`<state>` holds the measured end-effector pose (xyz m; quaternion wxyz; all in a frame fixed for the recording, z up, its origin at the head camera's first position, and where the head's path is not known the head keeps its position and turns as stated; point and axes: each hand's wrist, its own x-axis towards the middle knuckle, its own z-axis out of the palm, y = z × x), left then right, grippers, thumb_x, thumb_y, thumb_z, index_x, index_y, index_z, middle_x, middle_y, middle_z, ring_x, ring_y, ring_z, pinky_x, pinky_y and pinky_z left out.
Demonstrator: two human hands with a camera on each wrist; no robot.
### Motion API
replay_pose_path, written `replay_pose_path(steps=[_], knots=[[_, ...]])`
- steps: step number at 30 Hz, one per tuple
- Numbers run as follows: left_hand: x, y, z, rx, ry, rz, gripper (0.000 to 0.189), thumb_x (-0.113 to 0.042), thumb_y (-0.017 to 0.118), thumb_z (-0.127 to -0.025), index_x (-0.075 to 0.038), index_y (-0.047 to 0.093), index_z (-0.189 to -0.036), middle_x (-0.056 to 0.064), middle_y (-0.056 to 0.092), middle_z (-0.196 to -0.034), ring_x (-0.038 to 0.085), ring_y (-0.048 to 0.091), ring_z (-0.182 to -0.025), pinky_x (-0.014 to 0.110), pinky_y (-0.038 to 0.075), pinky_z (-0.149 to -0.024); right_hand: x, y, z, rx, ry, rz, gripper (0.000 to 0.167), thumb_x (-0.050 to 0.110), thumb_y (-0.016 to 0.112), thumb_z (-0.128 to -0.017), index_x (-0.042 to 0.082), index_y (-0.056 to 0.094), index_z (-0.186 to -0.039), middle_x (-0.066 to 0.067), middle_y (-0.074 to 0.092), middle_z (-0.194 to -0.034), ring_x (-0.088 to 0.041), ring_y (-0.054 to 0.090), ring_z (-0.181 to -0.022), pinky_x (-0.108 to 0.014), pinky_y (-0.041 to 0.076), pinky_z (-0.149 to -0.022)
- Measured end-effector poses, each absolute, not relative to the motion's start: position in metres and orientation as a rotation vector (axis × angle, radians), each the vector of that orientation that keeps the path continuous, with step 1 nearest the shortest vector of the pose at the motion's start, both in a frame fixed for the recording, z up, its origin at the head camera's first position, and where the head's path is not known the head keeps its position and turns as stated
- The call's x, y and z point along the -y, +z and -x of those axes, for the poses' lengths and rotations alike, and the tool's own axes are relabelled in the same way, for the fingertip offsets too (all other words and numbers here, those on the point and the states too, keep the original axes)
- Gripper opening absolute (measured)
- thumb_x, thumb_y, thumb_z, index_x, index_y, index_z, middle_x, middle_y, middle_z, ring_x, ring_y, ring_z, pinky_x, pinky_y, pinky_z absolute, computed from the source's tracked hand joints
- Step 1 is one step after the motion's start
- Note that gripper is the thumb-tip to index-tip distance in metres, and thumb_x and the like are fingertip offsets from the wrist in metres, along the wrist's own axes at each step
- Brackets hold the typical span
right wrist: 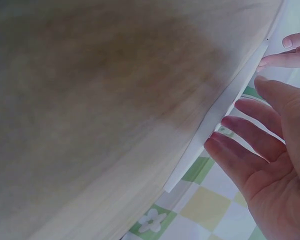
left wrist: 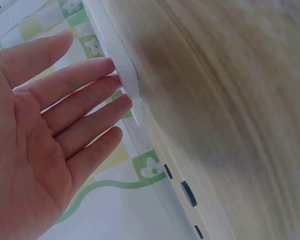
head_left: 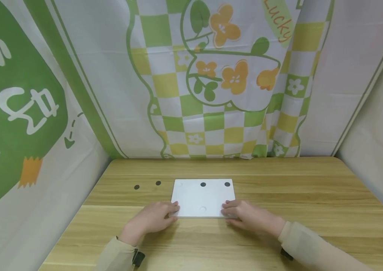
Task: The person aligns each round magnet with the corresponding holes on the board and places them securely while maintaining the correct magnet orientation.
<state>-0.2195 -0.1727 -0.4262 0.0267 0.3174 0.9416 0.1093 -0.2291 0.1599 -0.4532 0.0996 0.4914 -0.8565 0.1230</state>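
Note:
A flat white board (head_left: 198, 197) lies on the table, with one black disc (head_left: 203, 184) at the middle of its far edge and another black disc (head_left: 227, 184) at its far right corner. Shallow round recesses show at its far left corner and near edge. My left hand (head_left: 157, 216) rests its fingertips on the near left corner; in the left wrist view those fingers (left wrist: 92, 120) are nearly straight. At the near right corner, my right hand (head_left: 247, 214) touches the board with loosely bent fingers (right wrist: 255, 132). Both near corners are partly hidden by the hands.
Two more black discs lie on the wooden table (head_left: 296, 188) left of the board, one at the far left (head_left: 136, 187) and a nearer disc (head_left: 158, 183). A patterned curtain (head_left: 208, 124) hangs behind the table, with printed cloth (head_left: 86, 75) along the sides.

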Motion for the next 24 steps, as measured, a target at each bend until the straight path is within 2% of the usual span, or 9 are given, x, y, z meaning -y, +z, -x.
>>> replay_pose_path(steps=[10, 24], knots=[[0.1728, -0.4286, 0.2209, -2.92, 0.335, -0.998, 0.036, -0.023, 0.06, -0.092, -0.005, 0.063, -0.123, 0.01, 0.059, -0.132, 0.03, 0.058, -0.119, 0.045, 0.047, -0.101, -0.1574, -0.4519, 0.2316, 2.556, 0.402, -1.433, 0.021, 0.013, 0.067, -0.087, 0.005, 0.071, -0.106, -0.014, 0.07, -0.11, -0.027, 0.067, -0.104, -0.035, 0.055, -0.089], [0.1729, -0.4269, 0.2202, -2.909, 0.347, -0.98, 0.036, -0.024, 0.06, -0.093, -0.005, 0.062, -0.123, 0.01, 0.058, -0.133, 0.031, 0.057, -0.119, 0.046, 0.046, -0.101, -0.156, -0.4517, 0.2313, 2.59, 0.351, -1.402, 0.02, 0.015, 0.067, -0.088, 0.009, 0.071, -0.106, -0.013, 0.069, -0.111, -0.025, 0.067, -0.103, -0.042, 0.057, -0.084]])
